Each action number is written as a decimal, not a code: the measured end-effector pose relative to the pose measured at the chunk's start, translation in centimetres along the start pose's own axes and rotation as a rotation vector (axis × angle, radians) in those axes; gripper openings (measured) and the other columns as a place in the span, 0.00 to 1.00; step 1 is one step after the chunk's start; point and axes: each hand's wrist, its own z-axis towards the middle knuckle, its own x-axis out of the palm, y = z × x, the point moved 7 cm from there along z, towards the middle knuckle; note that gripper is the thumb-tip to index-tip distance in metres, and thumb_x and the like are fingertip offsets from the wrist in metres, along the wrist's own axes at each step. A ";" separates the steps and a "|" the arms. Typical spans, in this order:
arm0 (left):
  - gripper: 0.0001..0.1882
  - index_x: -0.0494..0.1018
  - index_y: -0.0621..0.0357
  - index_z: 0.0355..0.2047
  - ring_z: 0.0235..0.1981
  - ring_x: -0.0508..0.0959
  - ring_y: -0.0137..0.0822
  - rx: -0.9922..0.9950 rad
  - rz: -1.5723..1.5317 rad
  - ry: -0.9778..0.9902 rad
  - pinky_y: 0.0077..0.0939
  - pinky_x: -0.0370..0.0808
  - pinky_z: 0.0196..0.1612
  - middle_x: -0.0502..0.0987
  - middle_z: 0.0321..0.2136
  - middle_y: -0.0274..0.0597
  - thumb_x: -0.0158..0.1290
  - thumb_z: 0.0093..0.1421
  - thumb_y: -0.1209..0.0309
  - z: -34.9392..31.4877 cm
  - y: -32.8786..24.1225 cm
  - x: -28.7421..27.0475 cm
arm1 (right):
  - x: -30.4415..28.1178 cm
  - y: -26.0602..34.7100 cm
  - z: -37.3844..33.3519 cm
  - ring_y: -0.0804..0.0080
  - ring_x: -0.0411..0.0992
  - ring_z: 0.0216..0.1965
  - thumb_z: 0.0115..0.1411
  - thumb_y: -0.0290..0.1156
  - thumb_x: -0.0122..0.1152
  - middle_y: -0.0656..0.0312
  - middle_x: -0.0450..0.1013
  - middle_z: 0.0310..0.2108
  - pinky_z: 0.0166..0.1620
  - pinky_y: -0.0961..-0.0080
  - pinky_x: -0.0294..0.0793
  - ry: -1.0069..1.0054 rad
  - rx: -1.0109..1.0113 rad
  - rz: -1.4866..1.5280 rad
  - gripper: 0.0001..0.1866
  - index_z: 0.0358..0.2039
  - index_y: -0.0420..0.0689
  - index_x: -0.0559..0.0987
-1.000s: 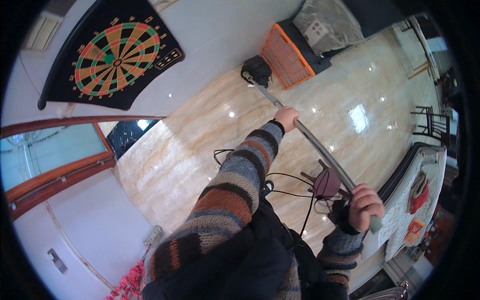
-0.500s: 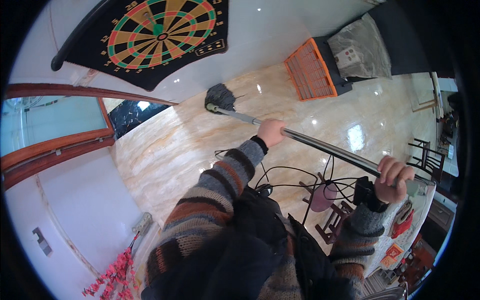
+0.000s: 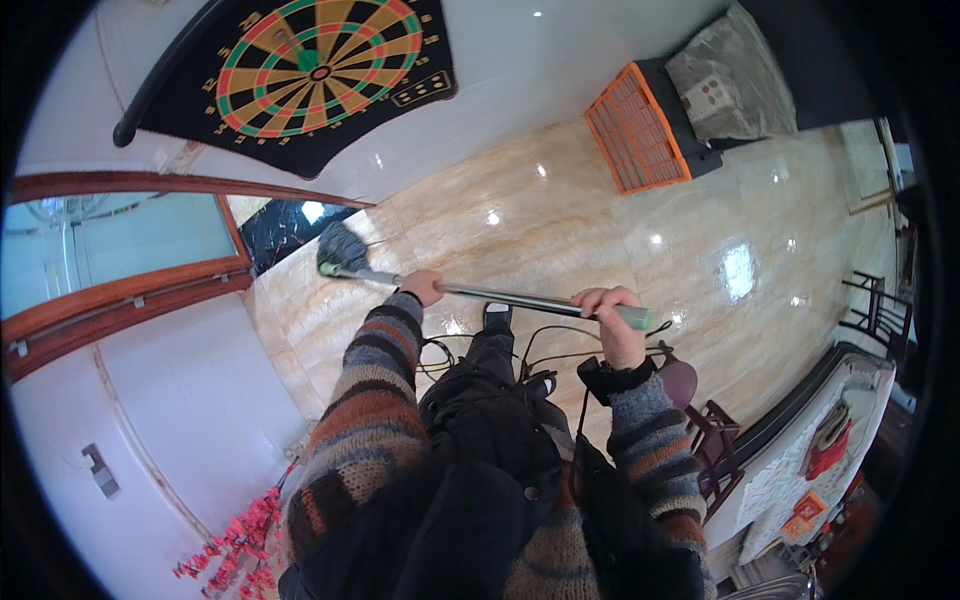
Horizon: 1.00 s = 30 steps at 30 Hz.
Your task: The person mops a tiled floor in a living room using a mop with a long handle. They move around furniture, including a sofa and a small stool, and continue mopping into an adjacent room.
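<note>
A mop with a metal pole lies across the view in both of my hands. Its grey stringy head rests on the tiled floor near the dark doorway strip, at the far left. My left hand is wrapped round the lower part of the pole. Up by the pale green end grip, my right hand is closed on the pole's upper end. A black strap or device sits at my right wrist.
Black cables loop over the floor by my feet. A purple-topped stool stands to the right, near a covered table. Beyond are an orange crate and a dartboard mat on the wall. Pink blossoms stand lower left.
The mop head has slid left across the floor to the doorway strip. Both hands have moved left with the pole, the right one farthest, and they still grip it.
</note>
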 end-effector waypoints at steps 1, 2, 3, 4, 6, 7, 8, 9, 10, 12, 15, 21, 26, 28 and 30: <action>0.09 0.67 0.58 0.15 0.23 0.71 0.50 0.023 0.016 -0.009 0.41 0.67 0.27 0.69 0.16 0.49 0.51 0.40 0.65 -0.4 -0.4 0.3 | -1.5 0.1 -0.8 0.61 0.68 0.33 0.50 0.26 0.54 0.58 0.68 0.23 0.44 0.63 0.65 -0.072 0.012 0.003 0.05 0.23 0.42 0.67; 0.09 0.67 0.58 0.15 0.23 0.71 0.50 -0.021 0.046 0.041 0.41 0.68 0.27 0.70 0.16 0.48 0.51 0.41 0.65 -0.7 -0.6 0.8 | -2.9 0.7 -1.6 0.61 0.68 0.34 0.50 0.26 0.54 0.57 0.69 0.24 0.44 0.63 0.65 -0.125 0.000 0.016 0.05 0.23 0.42 0.67; 0.09 0.67 0.57 0.14 0.23 0.71 0.51 0.064 0.074 -0.071 0.43 0.67 0.25 0.70 0.16 0.49 0.50 0.40 0.65 -1.0 -2.5 0.6 | -4.0 1.6 -2.8 0.60 0.68 0.35 0.50 0.26 0.54 0.57 0.69 0.24 0.45 0.63 0.65 -0.168 -0.030 0.039 0.05 0.24 0.42 0.68; 0.09 0.66 0.57 0.13 0.23 0.71 0.51 0.102 0.074 -0.112 0.44 0.66 0.25 0.69 0.16 0.49 0.49 0.40 0.66 -1.2 -4.2 0.6 | -5.0 3.2 -4.1 0.60 0.68 0.35 0.49 0.26 0.54 0.56 0.69 0.24 0.45 0.62 0.64 -0.218 -0.073 0.043 0.05 0.23 0.41 0.68; 0.09 0.66 0.58 0.12 0.22 0.70 0.52 0.188 0.061 -0.231 0.45 0.65 0.24 0.69 0.16 0.50 0.49 0.39 0.66 -1.3 -7.8 -0.4 | -5.6 6.2 -6.3 0.60 0.67 0.32 0.48 0.27 0.54 0.57 0.68 0.22 0.45 0.60 0.65 -0.236 -0.127 0.002 0.05 0.22 0.41 0.68; 0.09 0.64 0.59 0.11 0.21 0.69 0.53 0.225 0.043 -0.279 0.45 0.63 0.23 0.67 0.14 0.51 0.49 0.38 0.67 -1.6 -9.6 -0.7 | -5.4 7.9 -7.1 0.60 0.67 0.30 0.47 0.29 0.54 0.58 0.67 0.20 0.44 0.59 0.65 -0.198 -0.185 -0.022 0.07 0.20 0.42 0.68; 0.09 0.64 0.59 0.10 0.21 0.69 0.53 0.241 0.004 -0.259 0.45 0.63 0.23 0.67 0.14 0.50 0.49 0.37 0.68 -1.7 -11.3 -0.5 | -5.1 9.4 -7.8 0.61 0.67 0.28 0.47 0.30 0.55 0.58 0.66 0.19 0.44 0.59 0.65 -0.172 -0.232 -0.050 0.08 0.19 0.42 0.68; 0.08 0.64 0.59 0.10 0.21 0.68 0.53 0.290 -0.036 -0.294 0.44 0.63 0.24 0.66 0.14 0.50 0.49 0.37 0.69 -2.0 -13.2 -0.5 | -4.8 11.0 -8.7 0.62 0.66 0.26 0.46 0.32 0.56 0.59 0.65 0.17 0.44 0.58 0.65 -0.184 -0.296 -0.092 0.10 0.17 0.43 0.67; 0.08 0.63 0.59 0.10 0.21 0.68 0.53 0.307 -0.082 -0.292 0.44 0.63 0.24 0.66 0.14 0.50 0.49 0.37 0.69 -2.0 -14.9 -0.1 | -4.5 12.4 -9.6 0.62 0.66 0.25 0.46 0.32 0.56 0.60 0.65 0.16 0.44 0.59 0.65 -0.194 -0.348 -0.123 0.11 0.15 0.44 0.65; 0.08 0.63 0.58 0.11 0.21 0.67 0.53 0.372 -0.174 -0.327 0.42 0.62 0.24 0.66 0.14 0.49 0.50 0.36 0.70 -1.9 -18.4 0.8 | -3.9 14.6 -11.3 0.66 0.65 0.20 0.45 0.32 0.56 0.62 0.63 0.12 0.36 0.65 0.68 -0.237 -0.469 -0.143 0.12 0.13 0.45 0.63; 0.09 0.61 0.57 0.12 0.21 0.67 0.51 0.510 -0.204 -0.270 0.41 0.62 0.24 0.65 0.14 0.47 0.51 0.35 0.71 -0.3 -23.2 2.4 | -3.3 17.2 -13.5 0.71 0.61 0.13 0.45 0.31 0.55 0.64 0.61 0.09 0.26 0.73 0.66 -0.160 -0.502 -0.039 0.12 0.11 0.47 0.63; 0.10 0.60 0.55 0.12 0.21 0.67 0.50 0.707 -0.304 -0.238 0.38 0.62 0.25 0.65 0.13 0.44 0.52 0.33 0.70 -0.3 -32.0 5.4 | -3.7 21.9 -19.6 0.78 0.56 0.07 0.42 0.28 0.56 0.69 0.59 0.07 0.17 0.81 0.60 -0.142 -0.691 -0.174 0.13 0.10 0.47 0.61; 0.10 0.61 0.54 0.12 0.22 0.68 0.49 0.893 -0.285 -0.119 0.39 0.62 0.25 0.65 0.13 0.43 0.53 0.33 0.70 -1.9 -39.8 10.6 | -4.3 24.3 -26.3 0.81 0.55 0.09 0.45 0.29 0.54 0.72 0.57 0.06 0.18 0.84 0.58 -0.216 -0.791 -0.333 0.13 0.11 0.50 0.60; 0.10 0.61 0.54 0.12 0.22 0.68 0.49 0.966 -0.312 -0.064 0.39 0.62 0.25 0.65 0.13 0.43 0.53 0.33 0.69 -2.7 -42.9 13.3 | -4.5 24.9 -29.0 0.81 0.55 0.08 0.44 0.31 0.55 0.72 0.57 0.06 0.18 0.85 0.56 -0.242 -0.850 -0.372 0.14 0.11 0.50 0.60; 0.09 0.62 0.52 0.12 0.23 0.68 0.49 1.014 -0.236 0.047 0.40 0.62 0.25 0.66 0.14 0.43 0.52 0.34 0.68 -3.8 -45.9 16.7 | -4.5 25.2 -31.8 0.82 0.55 0.08 0.44 0.32 0.56 0.72 0.57 0.07 0.17 0.85 0.55 -0.266 -0.943 -0.412 0.14 0.12 0.50 0.59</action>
